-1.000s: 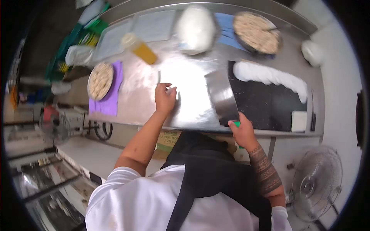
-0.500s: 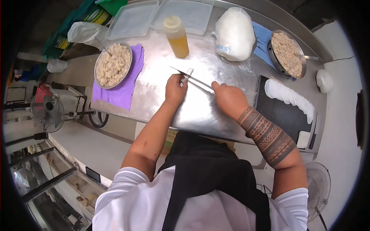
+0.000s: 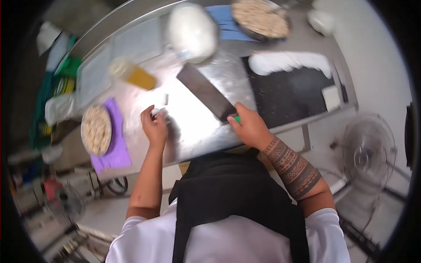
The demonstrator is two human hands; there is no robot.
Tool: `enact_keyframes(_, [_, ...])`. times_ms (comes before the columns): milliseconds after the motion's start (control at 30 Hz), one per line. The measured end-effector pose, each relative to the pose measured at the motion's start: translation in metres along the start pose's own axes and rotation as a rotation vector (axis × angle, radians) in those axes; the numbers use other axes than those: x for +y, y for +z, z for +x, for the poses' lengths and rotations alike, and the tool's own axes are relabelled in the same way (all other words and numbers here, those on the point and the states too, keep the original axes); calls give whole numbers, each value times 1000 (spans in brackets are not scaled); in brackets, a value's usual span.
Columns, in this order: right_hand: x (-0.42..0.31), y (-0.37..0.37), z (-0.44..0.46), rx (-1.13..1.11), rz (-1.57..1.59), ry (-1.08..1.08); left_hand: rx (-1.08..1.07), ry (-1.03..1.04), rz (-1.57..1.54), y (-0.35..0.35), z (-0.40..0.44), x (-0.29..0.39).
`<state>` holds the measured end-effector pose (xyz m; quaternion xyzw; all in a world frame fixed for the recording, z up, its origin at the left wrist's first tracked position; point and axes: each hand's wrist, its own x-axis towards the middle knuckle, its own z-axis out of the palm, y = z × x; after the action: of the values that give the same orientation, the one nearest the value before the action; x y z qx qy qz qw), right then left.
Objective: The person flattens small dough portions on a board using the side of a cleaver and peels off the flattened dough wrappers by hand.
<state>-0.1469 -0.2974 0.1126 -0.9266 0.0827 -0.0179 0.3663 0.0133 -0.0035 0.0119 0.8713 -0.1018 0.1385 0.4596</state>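
My right hand (image 3: 251, 126) is closed round the green handle of a cleaver (image 3: 205, 92). Its broad, flat blade points up and to the left over the steel tabletop. Between the fingertips of my left hand (image 3: 154, 128) is a small white piece of dough (image 3: 155, 112). Just beyond those fingers, a short white dough stick (image 3: 165, 99) lies on the metal, apart from the hand. Past it, a squeeze bottle of yellow oil (image 3: 133, 74) appears at the back left.
A bowl of pale filling (image 3: 96, 130) sits on a purple cloth (image 3: 124, 149) at left. A large wrapped white dough mass (image 3: 193, 33) and another filling bowl (image 3: 261, 19) are at the back. Overlapping white wrappers (image 3: 289, 62) lie on a black board (image 3: 285, 94) at right.
The cleaver has left the dough stick and moved right, its blade now showing broadside. My left hand has drawn off with a small piece, leaving the stick lying. The view has turned right.
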Motion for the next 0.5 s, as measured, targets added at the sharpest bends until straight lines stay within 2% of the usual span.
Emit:
enact_keyframes(67, [42, -21, -49, 92, 228, 225, -250, -57, -64, 12, -1, 45])
enact_keyframes(133, [65, -41, -98, 135, 716, 628, -481, 241, -169, 58, -11, 94])
enact_keyframes(167, [90, -41, -122, 191, 783, 714, -651, 280, -204, 81, -16, 130])
enact_keyframes(233, [116, -43, -163, 335, 826, 841, -817, 554, -341, 143, -30, 174])
enact_keyframes(267, [125, -43, -180, 377, 850, 869, -930, 629, -334, 167, -34, 200])
enact_keyframes(367, [149, -40, -221, 468, 911, 921, -1090, 938, -295, 239, -50, 216])
enact_keyframes(500, [161, -39, -256, 456, 952, 942, -1097, 1196, -212, 248, -40, 217])
